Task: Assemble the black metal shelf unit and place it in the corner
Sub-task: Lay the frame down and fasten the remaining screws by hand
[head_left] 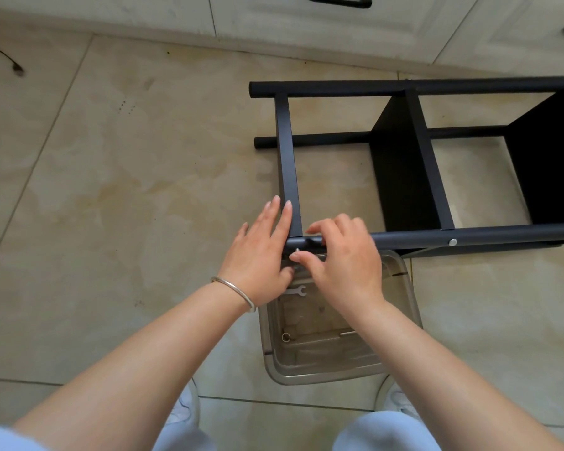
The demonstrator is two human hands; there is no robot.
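Knees in blue, then hands: left hand (258, 252) lies flat, fingers straight, steadying the black shelf frame (411, 164); right hand (342, 265) fingers pinch the small bolt (296, 253). Turn it slowly and straight.

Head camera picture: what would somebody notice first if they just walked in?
Probably the black shelf frame lying on its side on the tiled floor, at the right. Next, both hands at its near corner: the left hand rests flat on a crossbar, the right hand pinches a small silver bolt.

Matt black metal shelf frame (411, 237) under my fingers, clear glossy plastic bin (401, 288), polished beige floor tiles (127, 190), shiny silver metal bangle (238, 292).
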